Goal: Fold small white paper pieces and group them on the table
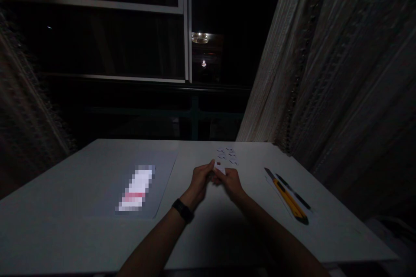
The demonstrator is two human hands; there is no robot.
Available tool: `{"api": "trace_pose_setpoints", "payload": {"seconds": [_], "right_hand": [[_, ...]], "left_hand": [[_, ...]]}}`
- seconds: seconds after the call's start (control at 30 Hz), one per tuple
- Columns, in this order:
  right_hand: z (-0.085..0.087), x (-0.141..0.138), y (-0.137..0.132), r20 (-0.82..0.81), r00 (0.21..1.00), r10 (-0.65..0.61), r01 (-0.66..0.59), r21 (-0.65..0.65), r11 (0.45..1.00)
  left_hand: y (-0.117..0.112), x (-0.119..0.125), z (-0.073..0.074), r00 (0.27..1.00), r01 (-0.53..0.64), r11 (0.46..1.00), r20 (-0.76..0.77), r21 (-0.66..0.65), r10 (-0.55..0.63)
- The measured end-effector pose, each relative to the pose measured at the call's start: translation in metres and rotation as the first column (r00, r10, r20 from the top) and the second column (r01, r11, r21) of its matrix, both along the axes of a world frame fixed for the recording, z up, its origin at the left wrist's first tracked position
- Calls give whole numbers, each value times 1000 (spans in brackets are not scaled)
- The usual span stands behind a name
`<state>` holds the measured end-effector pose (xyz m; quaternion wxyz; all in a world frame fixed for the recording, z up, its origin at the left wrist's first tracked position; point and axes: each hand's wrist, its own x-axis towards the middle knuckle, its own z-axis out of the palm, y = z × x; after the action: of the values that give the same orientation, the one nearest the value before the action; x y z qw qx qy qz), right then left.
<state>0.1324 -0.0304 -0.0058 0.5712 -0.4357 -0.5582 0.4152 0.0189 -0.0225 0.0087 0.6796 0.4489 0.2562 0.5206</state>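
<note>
Between my two hands is a small white card (221,167) with a reddish-brown spot near its top. My left hand (200,178), with a dark band on its wrist, is closed at the card's left side. The right hand (232,181) pinches it from the right, thumb over its face. My fingers hide the card's lower part. Just beyond my hands, several small white pieces with dark marks (227,155) lie in loose rows on the white table (208,233). Dim light keeps finer detail from showing.
To the right, a yellow utility knife (289,201) and a dark pen (294,191) lie on a pale sheet. Left of my hands is a larger pale sheet (162,181) with a bright, blurred-out phone-like rectangle (138,184). Curtains (273,60) flank a dark window behind the table.
</note>
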Motion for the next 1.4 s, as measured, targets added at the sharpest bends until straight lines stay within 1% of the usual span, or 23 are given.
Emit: {"api": "trace_pose_setpoints", "payload": {"seconds": [0.1, 0.2, 0.27, 0.4, 0.47, 0.57, 0.67, 0.73, 0.77, 0.8, 0.83, 0.87, 0.9, 0.97, 1.03, 1.1, 1.17, 1.23, 1.33, 1.4], "right_hand": [[1, 2, 1, 30, 998, -63, 63, 2, 998], [4, 3, 2, 20, 994, -110, 109, 17, 994], [5, 4, 2, 13, 995, -94, 94, 4, 996], [3, 1, 3, -70, 998, 10, -18, -122, 992], [1, -1, 4, -118, 993, 32, -51, -159, 986], [-3, -3, 5, -92, 996, 12, -26, -151, 988], [-1, 0, 5, 2, 1000, -21, 21, -156, 987], [5, 4, 3, 86, 990, -108, 117, -106, 988], [8, 7, 2, 142, 966, -215, 219, -14, 976], [12, 11, 1, 192, 932, -309, 296, 94, 951], [15, 14, 1, 201, 900, -388, 352, 191, 916], [18, 18, 2, 187, 885, -427, 373, 266, 889], [20, 21, 3, 170, 894, -415, 353, 302, 885], [21, 25, 6, 143, 946, -292, 240, 299, 924], [18, 27, 9, 119, 981, -153, 121, 239, 964], [14, 27, 11, 71, 995, -67, 55, 157, 986], [11, 27, 11, 8, 999, -38, 37, 84, 996], [11, 27, 11, -34, 998, -45, 46, 39, 998], [12, 28, 10, -49, 997, -61, 62, 17, 998], [13, 29, 11, -46, 998, -51, 52, 24, 998]], "left_hand": [[-2, 1, 1, 999, 34, 997, -8, 64, -34], [-3, 2, 3, 1000, 28, 994, -1, 102, -28], [-3, 2, 3, 1000, 8, 996, -2, 94, -8], [1, 0, 0, 997, -8, 997, -73, 76, 14], [3, 0, -2, 993, -2, 997, -115, 79, 11], [4, 1, -5, 991, -10, 995, -130, 98, 23], [4, -1, -5, 990, -75, 989, -107, 126, 89], [6, -3, -2, 982, -138, 980, -110, 144, 154], [7, -5, -1, 974, -166, 974, -127, 156, 187], [8, -6, -1, 964, -189, 967, -157, 170, 216], [10, -8, 0, 951, -206, 960, -194, 188, 242], [11, -9, 0, 935, -215, 954, -238, 208, 263], [13, -10, 0, 919, -215, 949, -282, 231, 276], [14, -10, -1, 890, -191, 942, -356, 276, 285], [15, -10, -2, 876, -154, 941, -398, 303, 272], [14, -9, -3, 875, -117, 944, -418, 308, 245], [14, -7, -5, 876, -88, 950, -431, 300, 217], [13, -6, -6, 889, -66, 958, -420, 279, 183], [13, -5, -7, 908, -55, 967, -390, 248, 152], [12, -5, -5, 897, -49, 966, -413, 255, 155]]}}
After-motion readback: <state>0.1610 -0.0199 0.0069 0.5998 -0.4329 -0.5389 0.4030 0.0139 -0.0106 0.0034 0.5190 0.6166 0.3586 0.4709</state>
